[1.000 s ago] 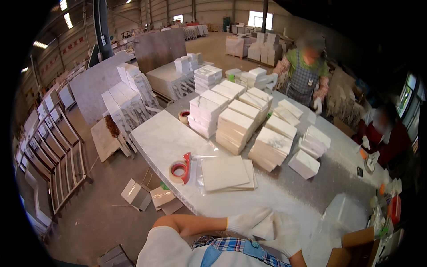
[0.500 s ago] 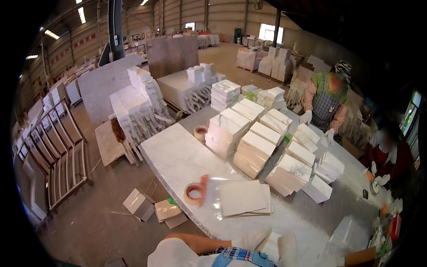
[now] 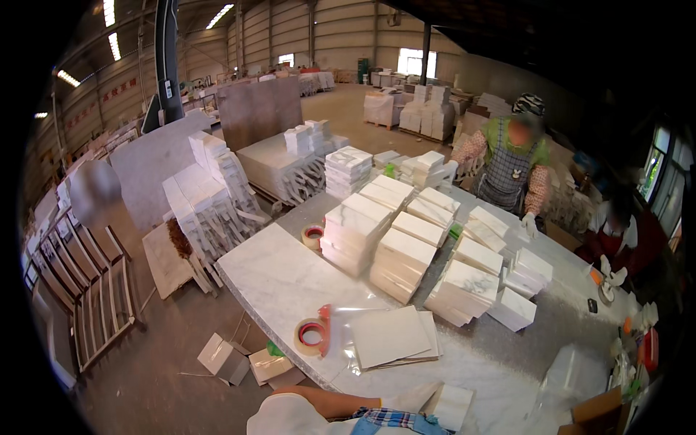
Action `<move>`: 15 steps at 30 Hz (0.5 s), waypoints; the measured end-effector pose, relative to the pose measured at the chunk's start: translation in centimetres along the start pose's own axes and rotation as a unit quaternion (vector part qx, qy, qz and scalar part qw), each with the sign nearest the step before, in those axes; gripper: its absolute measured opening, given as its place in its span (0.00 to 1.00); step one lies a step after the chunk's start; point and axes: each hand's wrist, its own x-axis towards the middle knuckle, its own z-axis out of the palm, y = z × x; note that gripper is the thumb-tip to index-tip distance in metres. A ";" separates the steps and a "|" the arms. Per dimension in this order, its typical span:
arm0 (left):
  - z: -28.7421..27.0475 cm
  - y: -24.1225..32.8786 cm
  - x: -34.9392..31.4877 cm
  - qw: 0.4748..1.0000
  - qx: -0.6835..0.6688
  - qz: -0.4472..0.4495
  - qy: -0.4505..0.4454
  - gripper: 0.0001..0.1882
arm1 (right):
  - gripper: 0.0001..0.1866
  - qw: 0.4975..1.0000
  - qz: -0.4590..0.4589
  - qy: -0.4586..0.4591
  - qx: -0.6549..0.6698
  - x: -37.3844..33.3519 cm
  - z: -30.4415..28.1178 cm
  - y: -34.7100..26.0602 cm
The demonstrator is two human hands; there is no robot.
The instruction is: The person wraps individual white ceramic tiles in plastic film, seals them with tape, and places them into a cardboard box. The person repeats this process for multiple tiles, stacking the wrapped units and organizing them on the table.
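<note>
My left hand, in a pale work glove, reaches in from the lower edge over the near side of the table. Its fingers close on the left edge of a white marble tile, part of which is hidden by the hand and the apron. My right hand is out of sight. Just beyond the left hand lie flat cream sheets, a clear plastic sheet under them. Left of these rests a tape dispenser with a roll of clear tape.
Stacks of white tiles fill the middle of the marble table, with another tape roll beside them. Across it stands a co-worker; another person is at the right. Cardboard boxes lie on the floor, left.
My right glove has gone out of view at the lower edge, and more of the tile by my left hand shows. The co-worker's hands have moved apart. The whole view has shifted slightly.
</note>
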 end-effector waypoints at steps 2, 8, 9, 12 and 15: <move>-0.6 0.7 1.2 0.998 -0.036 0.035 -0.025 0.44 | 0.37 0.999 0.001 0.011 0.031 -0.9 -0.2 0.1; -2.3 1.6 1.1 0.982 -0.159 -0.034 -0.096 0.49 | 0.36 0.945 0.053 0.040 0.320 -3.2 2.4 3.8; -2.9 2.7 2.0 0.957 -0.210 -0.111 -0.164 0.43 | 0.34 0.920 0.093 0.065 0.375 -3.9 2.7 4.9; -3.1 -4.2 2.0 0.891 -0.280 -0.261 -0.244 0.24 | 0.31 0.923 0.175 0.024 0.342 -3.2 2.6 5.8; -0.1 -11.1 0.6 0.908 -0.275 -0.190 -0.255 0.18 | 0.31 0.858 0.270 0.017 0.436 -5.4 0.2 3.0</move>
